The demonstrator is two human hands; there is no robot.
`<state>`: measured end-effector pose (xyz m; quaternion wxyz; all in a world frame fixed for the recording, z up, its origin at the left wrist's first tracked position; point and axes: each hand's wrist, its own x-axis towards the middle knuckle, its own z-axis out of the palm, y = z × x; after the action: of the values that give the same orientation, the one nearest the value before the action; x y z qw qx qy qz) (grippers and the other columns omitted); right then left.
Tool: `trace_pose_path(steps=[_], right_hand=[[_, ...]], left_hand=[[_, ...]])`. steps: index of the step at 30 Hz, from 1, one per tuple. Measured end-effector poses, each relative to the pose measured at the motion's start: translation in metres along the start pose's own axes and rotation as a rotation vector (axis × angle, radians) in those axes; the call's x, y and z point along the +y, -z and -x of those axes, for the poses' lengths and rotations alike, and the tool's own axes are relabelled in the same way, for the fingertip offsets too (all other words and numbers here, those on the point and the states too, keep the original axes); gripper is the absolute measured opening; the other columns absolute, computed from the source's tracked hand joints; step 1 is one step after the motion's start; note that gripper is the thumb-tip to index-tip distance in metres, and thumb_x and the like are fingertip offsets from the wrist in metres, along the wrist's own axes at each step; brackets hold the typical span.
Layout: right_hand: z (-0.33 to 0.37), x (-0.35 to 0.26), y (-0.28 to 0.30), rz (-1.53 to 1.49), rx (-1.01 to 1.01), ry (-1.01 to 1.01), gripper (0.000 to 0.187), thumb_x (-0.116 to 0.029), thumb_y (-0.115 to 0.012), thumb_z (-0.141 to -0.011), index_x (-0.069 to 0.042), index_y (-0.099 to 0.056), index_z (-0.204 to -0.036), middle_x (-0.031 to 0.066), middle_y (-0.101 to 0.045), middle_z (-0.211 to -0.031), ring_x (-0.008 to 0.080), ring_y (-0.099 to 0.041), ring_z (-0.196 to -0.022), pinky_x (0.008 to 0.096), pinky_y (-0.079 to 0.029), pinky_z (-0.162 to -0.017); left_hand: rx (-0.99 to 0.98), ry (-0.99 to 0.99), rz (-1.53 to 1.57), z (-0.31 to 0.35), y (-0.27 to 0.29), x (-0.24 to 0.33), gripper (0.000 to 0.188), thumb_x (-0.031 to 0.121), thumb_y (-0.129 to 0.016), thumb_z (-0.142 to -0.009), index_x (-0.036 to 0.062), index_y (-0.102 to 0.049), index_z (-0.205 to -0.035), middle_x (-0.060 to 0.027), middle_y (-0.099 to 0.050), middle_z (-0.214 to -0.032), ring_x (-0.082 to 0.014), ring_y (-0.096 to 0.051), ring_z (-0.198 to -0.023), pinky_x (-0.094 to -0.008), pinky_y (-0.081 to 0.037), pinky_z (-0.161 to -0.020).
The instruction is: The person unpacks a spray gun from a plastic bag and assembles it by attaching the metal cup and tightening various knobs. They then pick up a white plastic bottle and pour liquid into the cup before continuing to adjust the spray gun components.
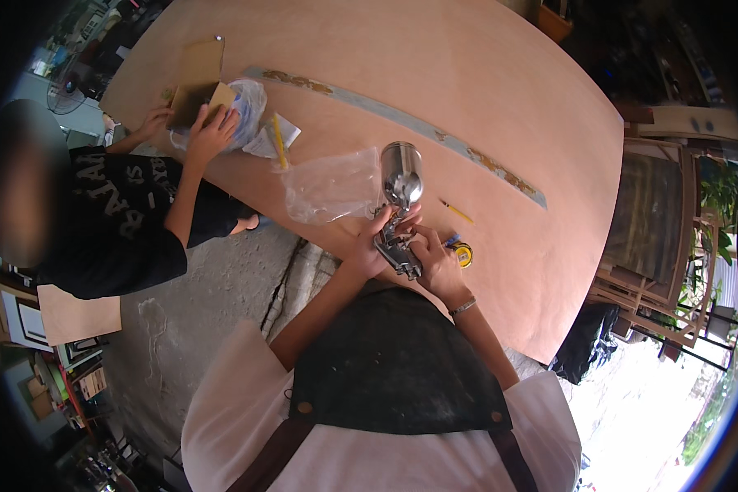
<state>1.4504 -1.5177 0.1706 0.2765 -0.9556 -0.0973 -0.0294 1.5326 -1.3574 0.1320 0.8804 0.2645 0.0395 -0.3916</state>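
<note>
A metal spray gun [398,205] with a shiny steel cup on top is held over the near edge of a large brown board [435,90]. My left hand [371,246] grips the gun's body from the left. On the right side my right hand [436,261] wraps its handle and lower part. A clear plastic bag [332,187] lies just left of the gun on the board. A small yellow round thing [464,255] sits by my right hand, and a yellow pencil [456,211] lies a little beyond it.
Another person in a dark shirt [131,221] stands at the left, hands on a cardboard box [195,86] and a plastic bag [248,111]. A long pale strip [435,135] crosses the board. Wooden frames [656,238] stand at the right. Below is concrete floor [213,303].
</note>
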Motion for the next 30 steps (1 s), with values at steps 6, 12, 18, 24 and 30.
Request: trace_pose_path(steps=[6, 12, 18, 24, 30], right_hand=[[0.004, -0.014, 0.000, -0.895, -0.040, -0.172, 0.020, -0.019, -0.063, -0.096, 0.000, -0.060, -0.105, 0.0109, -0.065, -0.101, 0.0169, -0.065, -0.066, 0.0310, -0.056, -0.058], [0.008, -0.036, 0.028, -1.512, -0.032, -0.430, 0.035, -0.024, -0.048, -0.104, 0.006, -0.053, -0.123, 0.0142, -0.066, -0.097, 0.0083, -0.043, -0.044, 0.0261, -0.051, -0.049], [0.005, -0.032, 0.038, -1.854, -0.139, -0.412, 0.064, -0.056, -0.048, -0.097, 0.004, -0.053, -0.119, 0.0185, -0.066, -0.100, 0.0112, -0.046, -0.040, 0.0286, -0.051, -0.046], [0.003, -0.040, 0.038, -1.934, -0.216, -0.452, 0.090, -0.081, -0.037, -0.086, 0.003, -0.054, -0.112, 0.0165, -0.065, -0.092, 0.0124, -0.045, -0.035, 0.0286, -0.048, -0.041], [-0.001, -0.047, 0.042, -1.965, -0.202, -0.487, 0.103, -0.092, -0.026, -0.079, 0.002, -0.055, -0.108, 0.0167, -0.065, -0.087, 0.0124, -0.042, -0.032, 0.0281, -0.045, -0.038]], left_hand=[[-0.078, -0.174, 0.539, -0.012, -0.005, 0.021, 0.087, 0.068, -0.049, -0.092, 0.0004, -0.038, -0.146, -0.0232, -0.040, -0.150, -0.0390, -0.032, -0.143, -0.0519, -0.025, -0.120], [0.010, -0.298, 0.198, -0.020, -0.019, 0.040, 0.074, 0.055, -0.057, -0.094, 0.0004, -0.039, -0.141, -0.0246, -0.051, -0.136, -0.0386, -0.048, -0.132, -0.0548, -0.039, -0.113], [0.102, -0.342, -0.092, -0.014, -0.031, 0.056, 0.073, 0.053, -0.063, -0.092, 0.0019, -0.041, -0.139, -0.0189, -0.055, -0.132, -0.0349, -0.058, -0.121, -0.0530, -0.046, -0.109], [0.072, -0.357, -0.158, -0.009, -0.040, 0.063, 0.075, 0.058, -0.057, -0.093, 0.0014, -0.040, -0.140, -0.0154, -0.054, -0.135, -0.0315, -0.055, -0.125, -0.0516, -0.049, -0.104], [0.076, -0.383, -0.104, -0.007, -0.033, 0.060, 0.075, 0.058, -0.053, -0.095, 0.0004, -0.041, -0.140, -0.0160, -0.054, -0.135, -0.0319, -0.055, -0.124, -0.0517, -0.051, -0.102]])
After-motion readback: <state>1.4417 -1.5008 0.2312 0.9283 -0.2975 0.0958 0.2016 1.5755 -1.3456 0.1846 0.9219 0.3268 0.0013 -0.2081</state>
